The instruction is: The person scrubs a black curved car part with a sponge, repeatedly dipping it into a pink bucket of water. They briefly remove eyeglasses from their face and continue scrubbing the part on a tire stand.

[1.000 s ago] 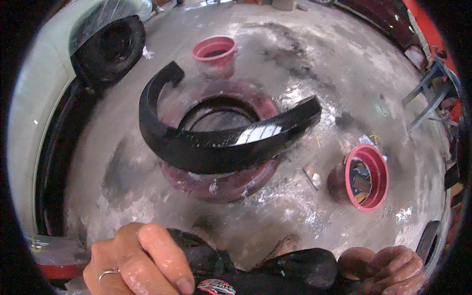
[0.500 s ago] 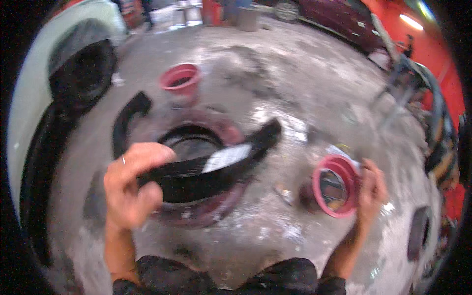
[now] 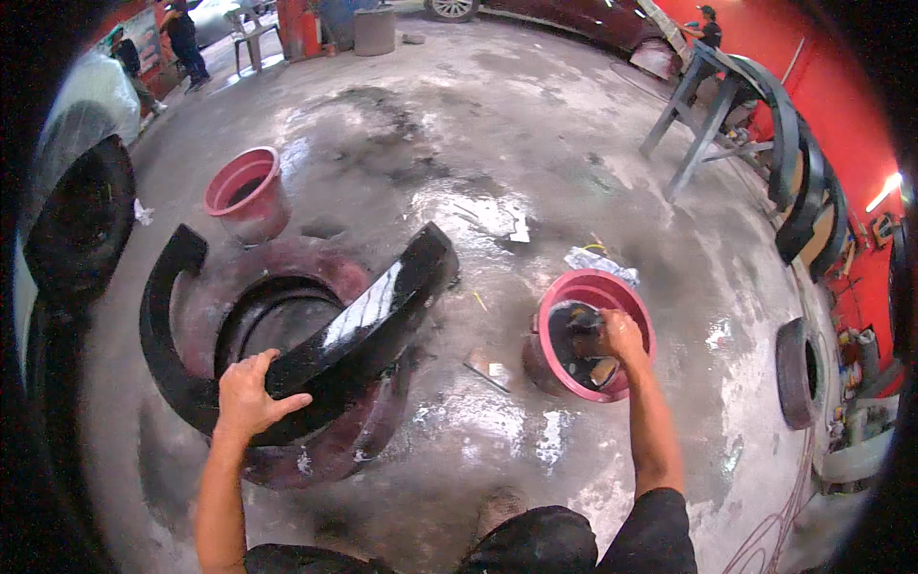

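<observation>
A black, glossy, curved wheel-arch trim [image 3: 316,387] rests on a reddish-stained tyre [image 3: 320,260], a bright reflection on its right arm. My left hand [image 3: 251,394] grips its near bend, fingers over the upper edge and thumb along the outer face. On the right is a red bucket [image 3: 643,298] of dark water. My right hand [image 3: 622,335] reaches inside, fingers closed around something dark and wet that I cannot make out. A tan block [image 3: 603,371] lies in the bucket below that hand.
Another red bucket [image 3: 271,206] stands beyond the tyre. Crumpled plastic [image 3: 602,263] lies behind the right bucket. At right are a tyre [image 3: 796,373], a grey stand [image 3: 703,124] with curved dark parts, and a hose [image 3: 789,507]. Other people [image 3: 182,43] are in the background.
My left hand has come down onto the trim and grips it. My right hand has moved from beside the right bucket's rim to inside it. The whole view has shifted.
</observation>
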A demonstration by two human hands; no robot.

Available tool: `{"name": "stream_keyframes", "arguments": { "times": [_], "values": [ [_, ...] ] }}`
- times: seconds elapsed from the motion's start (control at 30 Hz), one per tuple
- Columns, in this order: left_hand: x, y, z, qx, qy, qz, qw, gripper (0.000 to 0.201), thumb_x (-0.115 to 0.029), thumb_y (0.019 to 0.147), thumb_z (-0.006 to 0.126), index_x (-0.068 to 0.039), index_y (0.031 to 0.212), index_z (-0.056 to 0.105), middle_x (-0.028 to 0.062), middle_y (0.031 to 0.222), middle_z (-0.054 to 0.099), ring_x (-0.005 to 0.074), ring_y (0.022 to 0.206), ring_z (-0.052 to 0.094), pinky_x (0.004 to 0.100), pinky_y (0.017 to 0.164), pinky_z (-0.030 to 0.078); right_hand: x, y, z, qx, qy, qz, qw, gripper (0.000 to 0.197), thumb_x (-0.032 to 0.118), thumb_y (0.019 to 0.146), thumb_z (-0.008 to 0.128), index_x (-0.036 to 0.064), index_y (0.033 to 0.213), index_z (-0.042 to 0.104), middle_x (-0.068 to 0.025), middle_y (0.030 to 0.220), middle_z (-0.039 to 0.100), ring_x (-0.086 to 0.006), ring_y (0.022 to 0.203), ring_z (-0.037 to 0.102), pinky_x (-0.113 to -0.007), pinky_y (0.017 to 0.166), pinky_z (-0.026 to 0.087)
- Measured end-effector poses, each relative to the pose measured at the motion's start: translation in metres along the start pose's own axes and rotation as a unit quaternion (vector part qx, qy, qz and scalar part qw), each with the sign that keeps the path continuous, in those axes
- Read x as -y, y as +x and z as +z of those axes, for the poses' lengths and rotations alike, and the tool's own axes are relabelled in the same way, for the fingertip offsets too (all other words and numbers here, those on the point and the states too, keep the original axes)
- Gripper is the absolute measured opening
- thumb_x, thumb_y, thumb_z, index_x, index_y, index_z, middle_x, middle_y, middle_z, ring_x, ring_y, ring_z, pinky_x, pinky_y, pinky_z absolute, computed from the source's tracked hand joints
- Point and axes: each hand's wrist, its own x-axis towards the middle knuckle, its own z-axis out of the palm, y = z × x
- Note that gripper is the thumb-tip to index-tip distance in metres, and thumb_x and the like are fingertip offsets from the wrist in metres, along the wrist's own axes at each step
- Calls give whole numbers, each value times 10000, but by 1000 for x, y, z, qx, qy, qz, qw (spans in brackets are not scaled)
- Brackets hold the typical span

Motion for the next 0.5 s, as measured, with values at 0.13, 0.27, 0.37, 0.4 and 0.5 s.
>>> {"name": "stream_keyframes", "arguments": {
  "times": [0.13,0.27,0.37,0.4,0.5],
  "values": [
    [12,-2,13,-72,26,10,997,725,-658,697,832,-41,1060,715,152,964,742,357,882,709,456,800,535,-20,36,53,6,21,6,1000,548,156,823,724,27,1342,606,-268,1219,687,-436,1152,655,-515,996,525],
    [10,4,15,-98,57,19,993,497,-544,846,762,-64,954,699,151,839,711,367,790,686,472,724,520,-23,41,119,103,-36,133,985,437,187,782,758,15,1178,690,-263,1167,714,-418,1110,689,-526,931,571],
    [20,-4,9,-107,28,11,994,310,-368,948,668,-59,951,699,144,868,723,358,808,691,465,745,519,20,40,128,58,-127,23,990,206,203,881,672,81,1015,770,-204,1004,760,-392,988,742,-510,868,591],
    [21,-3,13,-100,16,7,995,272,-321,965,640,-56,952,700,143,875,725,356,813,692,464,750,519,23,37,129,81,-111,31,990,197,192,886,658,81,999,776,-206,1002,762,-398,970,746,-513,855,594],
    [19,2,11,-77,8,1,997,244,-242,999,566,-44,977,708,152,899,728,361,830,691,466,751,514,17,31,142,82,-59,70,992,210,190,883,642,82,997,783,-219,1025,763,-422,930,754,-528,803,606]
  ]
}}
